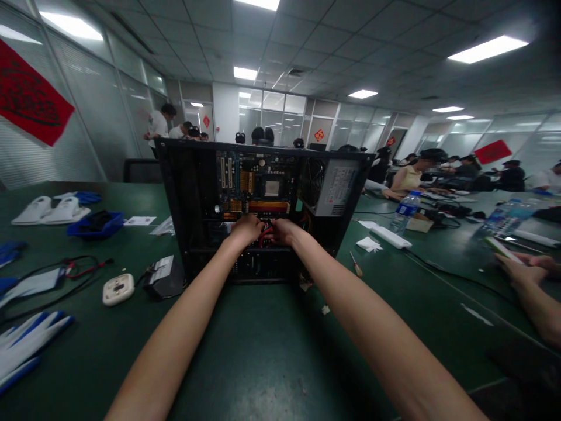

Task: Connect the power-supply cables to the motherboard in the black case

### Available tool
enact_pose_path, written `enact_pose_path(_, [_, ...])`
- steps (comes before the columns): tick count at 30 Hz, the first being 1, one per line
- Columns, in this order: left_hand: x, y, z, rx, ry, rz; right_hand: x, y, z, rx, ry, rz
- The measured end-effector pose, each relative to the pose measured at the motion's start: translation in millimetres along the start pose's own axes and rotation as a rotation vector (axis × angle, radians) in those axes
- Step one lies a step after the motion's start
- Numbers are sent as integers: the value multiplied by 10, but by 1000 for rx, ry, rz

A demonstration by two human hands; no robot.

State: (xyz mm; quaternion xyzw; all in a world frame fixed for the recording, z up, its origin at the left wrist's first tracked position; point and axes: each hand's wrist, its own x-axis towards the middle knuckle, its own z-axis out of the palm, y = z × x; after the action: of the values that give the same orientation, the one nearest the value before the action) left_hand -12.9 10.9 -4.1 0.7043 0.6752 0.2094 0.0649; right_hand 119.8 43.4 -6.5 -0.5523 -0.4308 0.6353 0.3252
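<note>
An open black computer case (267, 279) stands on the table in front of me, its inside facing me. Both my hands reach into its lower middle, below the motherboard (274, 169). Between them runs a bundle of red and dark cables (265, 230). My left hand (246, 230) is closed with curled fingers at the bundle's left side; its fingertips are partly hidden. From the right, my right hand (284, 231) pinches the same cables. A power supply (336, 186) with a label sits at the case's upper right, its fan (313, 177) beside it.
To the left lie white-and-blue gloves (30, 345), a blue tray (96, 225), a beige square object (118, 289) and a grey-black part (164, 278). On the right are a small brush (356, 264), a white power strip (390, 235), a water bottle (405, 211) and another person's hands (523, 266).
</note>
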Motion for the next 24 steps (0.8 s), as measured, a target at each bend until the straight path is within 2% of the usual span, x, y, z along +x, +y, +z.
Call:
enact_pose_path(10, [-1, 87, 8, 29, 47, -53, -34, -5, 5, -2, 1, -13])
enact_pose_path(24, [31, 9, 85, -39, -45, -67, -5, -10, 9, 13, 11, -12])
